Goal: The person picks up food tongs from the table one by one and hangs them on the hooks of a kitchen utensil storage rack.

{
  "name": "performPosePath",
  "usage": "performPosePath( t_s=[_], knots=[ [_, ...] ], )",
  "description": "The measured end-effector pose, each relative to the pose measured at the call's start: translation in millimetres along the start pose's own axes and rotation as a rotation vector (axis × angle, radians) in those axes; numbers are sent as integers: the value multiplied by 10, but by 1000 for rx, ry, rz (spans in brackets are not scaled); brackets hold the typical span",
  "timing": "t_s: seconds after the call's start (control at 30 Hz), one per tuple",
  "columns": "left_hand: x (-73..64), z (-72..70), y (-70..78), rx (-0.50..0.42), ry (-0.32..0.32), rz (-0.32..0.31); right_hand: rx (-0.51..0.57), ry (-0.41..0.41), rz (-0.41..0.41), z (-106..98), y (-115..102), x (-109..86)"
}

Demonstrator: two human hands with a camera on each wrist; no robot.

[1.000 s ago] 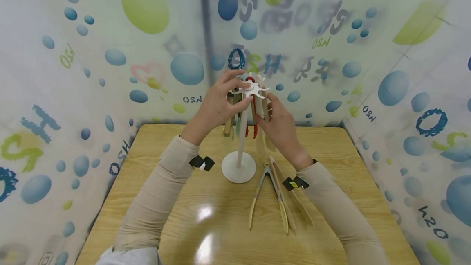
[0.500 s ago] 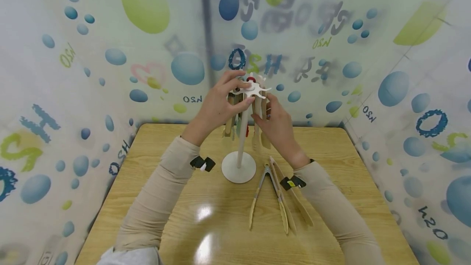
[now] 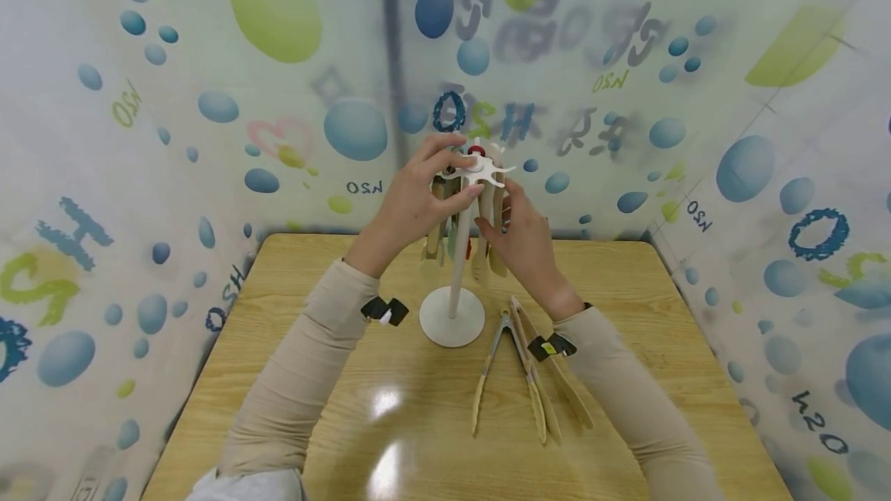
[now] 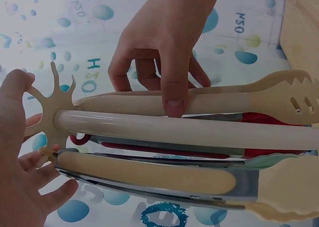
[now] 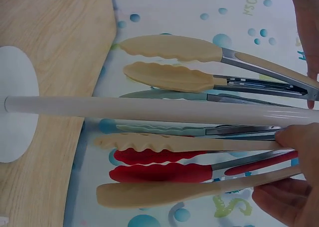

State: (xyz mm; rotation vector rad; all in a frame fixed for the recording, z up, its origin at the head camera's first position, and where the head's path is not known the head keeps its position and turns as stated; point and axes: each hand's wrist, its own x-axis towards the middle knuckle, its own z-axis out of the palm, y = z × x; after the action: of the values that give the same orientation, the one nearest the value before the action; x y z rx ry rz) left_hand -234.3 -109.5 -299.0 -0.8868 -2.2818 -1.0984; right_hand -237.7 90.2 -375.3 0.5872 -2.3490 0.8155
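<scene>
Slender beige tongs [image 4: 214, 103] with one serrated, slotted tip stand vertically, tips down, beside the pole of a white, round-based stand [image 3: 459, 253] near the far edge of a wooden table [image 3: 341, 408]; I cannot tell whether they are hooked. I see the right hand [image 3: 525, 234] pinching them, the left hand [image 3: 412, 193] gripping the star-shaped hooked top [image 3: 482, 169]. Adjacent: red-tipped metal tongs [image 5: 159, 172]. Toward the table's right edge: yellow-tipped metal tongs [image 3: 479, 399], lying spread.
</scene>
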Motion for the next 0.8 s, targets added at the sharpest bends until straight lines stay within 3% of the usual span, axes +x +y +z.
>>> performPosePath(
  t_s=[0.53,0.8],
  knots=[
    [-1,18,-9,-16,8,16,-26,-19,-6,20,40,-93],
    [-7,25,-1,-18,8,4,-50,-49,29,-11,108,-115]
  ],
)
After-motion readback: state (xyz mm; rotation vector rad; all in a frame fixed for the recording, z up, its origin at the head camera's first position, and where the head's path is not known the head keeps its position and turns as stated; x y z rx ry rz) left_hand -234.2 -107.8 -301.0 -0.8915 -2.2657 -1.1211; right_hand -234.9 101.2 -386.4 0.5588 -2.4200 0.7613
